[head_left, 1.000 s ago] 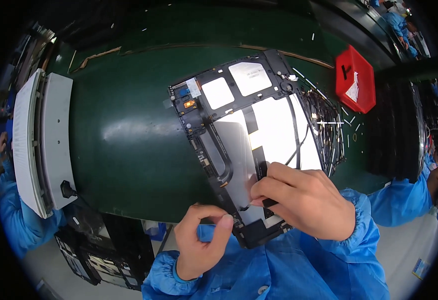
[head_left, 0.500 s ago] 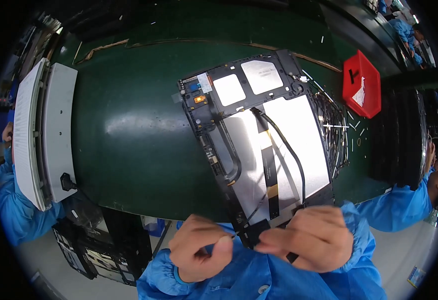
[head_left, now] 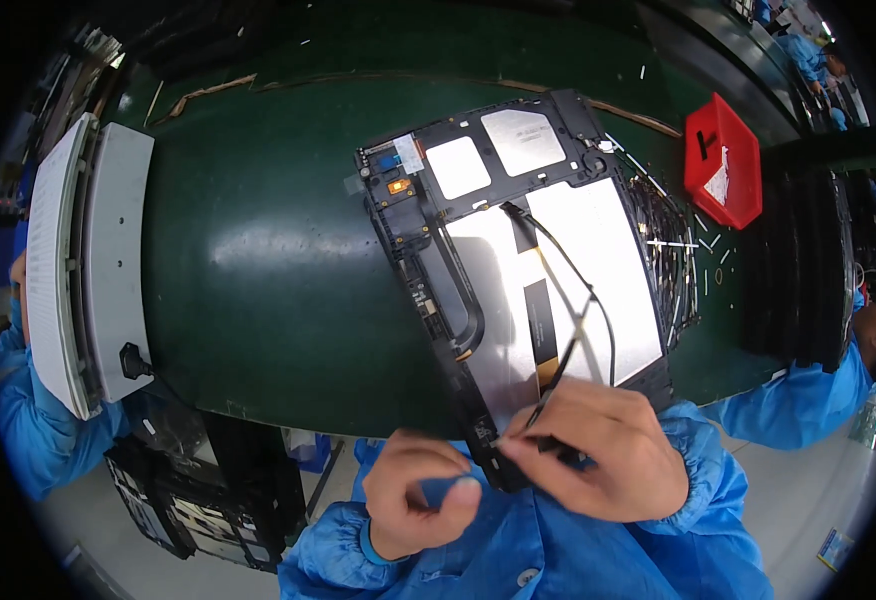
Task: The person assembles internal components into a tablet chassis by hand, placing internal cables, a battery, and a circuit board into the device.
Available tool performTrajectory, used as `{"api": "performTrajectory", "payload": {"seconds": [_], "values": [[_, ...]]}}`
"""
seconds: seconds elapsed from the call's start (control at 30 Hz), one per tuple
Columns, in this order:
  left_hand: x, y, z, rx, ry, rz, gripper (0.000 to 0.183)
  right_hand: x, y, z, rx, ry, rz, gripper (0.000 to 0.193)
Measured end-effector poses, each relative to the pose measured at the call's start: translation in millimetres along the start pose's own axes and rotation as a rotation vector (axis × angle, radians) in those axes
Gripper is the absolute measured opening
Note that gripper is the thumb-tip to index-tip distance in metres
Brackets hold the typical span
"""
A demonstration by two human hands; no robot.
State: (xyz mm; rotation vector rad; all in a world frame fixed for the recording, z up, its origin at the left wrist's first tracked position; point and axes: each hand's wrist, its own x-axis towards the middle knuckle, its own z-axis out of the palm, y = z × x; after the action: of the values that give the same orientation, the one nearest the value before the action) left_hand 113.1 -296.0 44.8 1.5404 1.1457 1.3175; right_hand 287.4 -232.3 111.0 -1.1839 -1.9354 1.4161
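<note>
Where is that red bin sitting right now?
The red bin sits at the upper right of the head view, on the green table, just right of the opened tablet.

Both of the person's arms are clothed in bright blue work sleeves of thin, smooth fabric that wrinkles and puffs along the forearms. Each sleeve ends in a gathered elastic cuff, bunched in small pleats at the wrist. The left hand [head_left: 420, 492] and the right hand [head_left: 598, 448] are bare, with no gloves or rings visible. The same blue cloth covers the chest, with one small round button low on the front
</note>
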Motion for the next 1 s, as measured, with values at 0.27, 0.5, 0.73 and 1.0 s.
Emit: {"api": "performTrajectory", "payload": {"seconds": [0.27,0.5,0.73,1.0], "values": [[0,-8,11,-0.253,0.147,-0.264,0.03,3,-1,-3,-0.322,-0.002,0.006,0.017],[7,-9,10,-0.229,0.115,-0.332,0.034,1,2,-1,-0.335,-0.007,-0.024,0.016],[0,-14,6,-0.248,0.107,-0.357,0.031,3,2,0,-0.34,-0.009,-0.041,0.017],[0,-13,5,-0.267,0.086,-0.382,0.028,2,1,1,-0.36,0.009,-0.023,0.018]]}}
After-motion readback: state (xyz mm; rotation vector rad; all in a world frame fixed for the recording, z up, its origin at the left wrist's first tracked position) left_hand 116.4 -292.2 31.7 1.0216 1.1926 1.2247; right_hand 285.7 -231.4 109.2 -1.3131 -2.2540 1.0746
